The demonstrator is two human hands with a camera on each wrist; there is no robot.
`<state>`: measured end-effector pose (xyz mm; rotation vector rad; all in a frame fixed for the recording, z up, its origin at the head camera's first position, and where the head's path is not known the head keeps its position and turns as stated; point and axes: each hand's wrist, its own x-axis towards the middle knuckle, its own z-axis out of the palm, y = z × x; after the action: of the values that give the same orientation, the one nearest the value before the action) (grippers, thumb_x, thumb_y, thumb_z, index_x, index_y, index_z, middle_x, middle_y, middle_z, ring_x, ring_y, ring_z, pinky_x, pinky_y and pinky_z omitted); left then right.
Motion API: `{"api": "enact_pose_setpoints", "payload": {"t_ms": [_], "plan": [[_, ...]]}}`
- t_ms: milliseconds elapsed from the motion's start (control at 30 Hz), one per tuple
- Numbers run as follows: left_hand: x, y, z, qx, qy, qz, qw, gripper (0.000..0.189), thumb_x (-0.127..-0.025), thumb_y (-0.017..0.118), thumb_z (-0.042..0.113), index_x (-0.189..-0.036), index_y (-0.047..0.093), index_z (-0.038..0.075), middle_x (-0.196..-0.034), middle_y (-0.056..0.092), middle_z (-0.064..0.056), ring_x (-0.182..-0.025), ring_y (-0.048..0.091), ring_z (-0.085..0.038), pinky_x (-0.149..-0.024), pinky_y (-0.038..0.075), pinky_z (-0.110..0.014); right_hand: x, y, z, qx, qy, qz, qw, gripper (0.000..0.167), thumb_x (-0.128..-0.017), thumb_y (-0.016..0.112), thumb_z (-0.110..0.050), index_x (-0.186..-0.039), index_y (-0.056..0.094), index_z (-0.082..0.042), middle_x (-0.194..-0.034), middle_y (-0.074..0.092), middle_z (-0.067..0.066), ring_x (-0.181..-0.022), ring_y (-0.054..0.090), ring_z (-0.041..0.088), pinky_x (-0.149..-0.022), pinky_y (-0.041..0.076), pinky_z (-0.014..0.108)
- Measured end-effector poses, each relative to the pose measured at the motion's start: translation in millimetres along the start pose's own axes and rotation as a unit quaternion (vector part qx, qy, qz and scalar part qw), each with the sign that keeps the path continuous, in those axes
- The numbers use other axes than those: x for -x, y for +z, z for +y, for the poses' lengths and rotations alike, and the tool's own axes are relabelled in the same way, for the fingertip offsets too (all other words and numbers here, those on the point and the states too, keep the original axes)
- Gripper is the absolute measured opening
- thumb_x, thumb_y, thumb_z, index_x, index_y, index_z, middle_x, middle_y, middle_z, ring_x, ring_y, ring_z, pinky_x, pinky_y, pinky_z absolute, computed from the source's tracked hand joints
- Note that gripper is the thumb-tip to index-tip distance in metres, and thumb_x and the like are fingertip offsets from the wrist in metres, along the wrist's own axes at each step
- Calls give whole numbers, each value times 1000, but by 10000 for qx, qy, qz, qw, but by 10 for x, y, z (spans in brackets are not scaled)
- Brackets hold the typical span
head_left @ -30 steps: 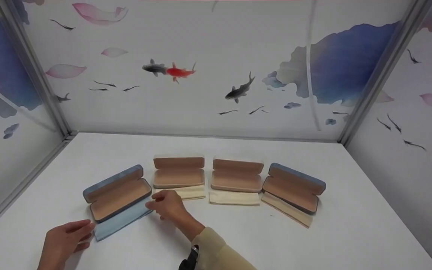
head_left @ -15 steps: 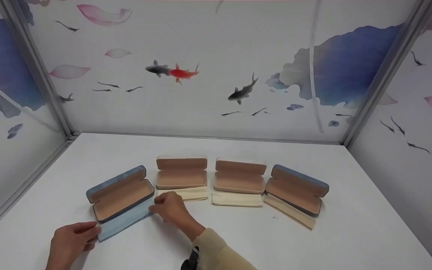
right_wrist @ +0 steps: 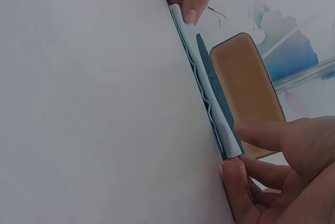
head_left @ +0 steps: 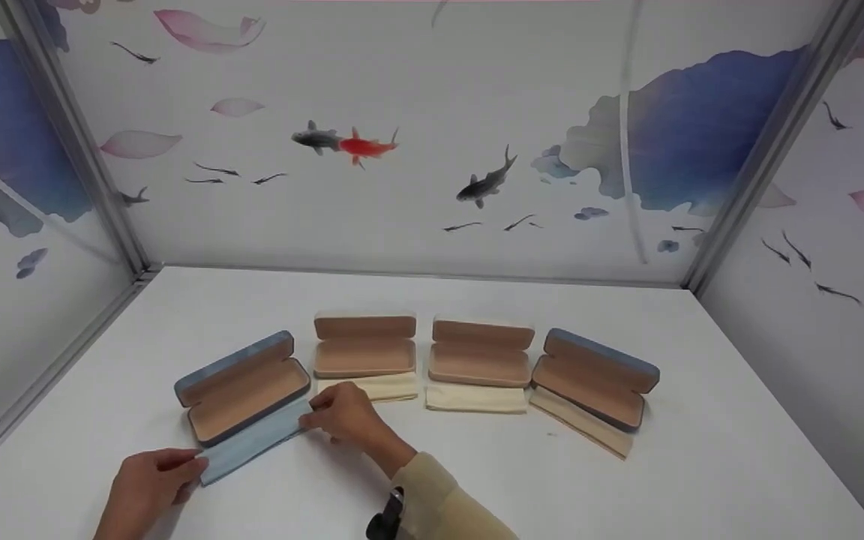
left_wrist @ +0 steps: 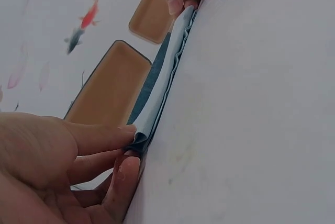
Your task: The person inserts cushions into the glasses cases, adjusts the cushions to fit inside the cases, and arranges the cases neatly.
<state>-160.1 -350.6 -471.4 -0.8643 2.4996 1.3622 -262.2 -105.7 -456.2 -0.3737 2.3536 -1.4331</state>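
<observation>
A folded light blue cloth (head_left: 256,442) lies along the front of an open blue glasses case (head_left: 248,405) at the left. My left hand (head_left: 148,484) pinches the cloth's near left end between thumb and fingers. At its far right end, my right hand (head_left: 349,416) pinches it too. Both wrist views show the cloth (left_wrist: 159,88) in stacked, slightly wavy layers, low on the table, with the left hand (left_wrist: 68,166) at one end. In the right wrist view, the right hand (right_wrist: 288,166) has its thumb and fingers about the cloth's end.
Two open cases with pale lids, the left (head_left: 364,356) and the right (head_left: 479,364), stand mid-table, each with a cream cloth (head_left: 475,399) in front. Another blue case (head_left: 589,386) stands at the right, a beige cloth (head_left: 582,424) before it. Printed panels (head_left: 417,225) enclose the white table (head_left: 439,480).
My left hand has moved right onto the near end of the blue cloth and now pinches it. My right hand stays at the other end. The whole view has shifted slightly.
</observation>
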Motion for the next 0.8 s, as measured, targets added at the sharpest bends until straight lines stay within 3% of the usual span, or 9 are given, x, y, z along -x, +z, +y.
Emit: {"api": "enact_pose_setpoints", "payload": {"t_ms": [200, 367, 567, 800], "plan": [[75, -4, 19, 144, 52, 4, 9999, 46, -98, 65, 18, -132, 54, -13, -102, 68, -21, -79, 61, -19, -71, 57, -25, 23, 15, -6, -44, 87, 64, 9999, 14, -85, 79, -12, -98, 76, -9, -84, 67, -1, -73, 58, 12, -64, 57, 29], [79, -21, 1, 600, -71, 145, 9981, 47, -98, 66, 19, -133, 54, -11, -106, 68, -22, -78, 63, -19, -72, 60, -28, 18, 23, -22, -99, 137, 55, 9998, 4, -87, 78, -12, -90, 76, -11, -79, 66, -3, -70, 56, 11, -61, 54, 27], [109, -46, 27, 1069, -206, 245, 9938, 51, -97, 67, 20, -137, 51, -8, -114, 65, -24, -77, 67, -14, -71, 60, -26, -1, 3, -28, -397, 201, 13, 9990, 3, -89, 75, -14, -90, 74, -11, -78, 64, -1, -71, 58, 11, -61, 54, 26], [186, -123, 27, 1546, 135, 107, 9878, 59, -93, 72, 22, -140, 50, -7, -92, 72, 1, -74, 72, -10, -68, 56, -21, -25, 15, -38, -1039, 27, -84, 9945, 8, -91, 73, -14, -95, 72, -7, -82, 65, 1, -75, 62, 12, -66, 60, 29]]}}
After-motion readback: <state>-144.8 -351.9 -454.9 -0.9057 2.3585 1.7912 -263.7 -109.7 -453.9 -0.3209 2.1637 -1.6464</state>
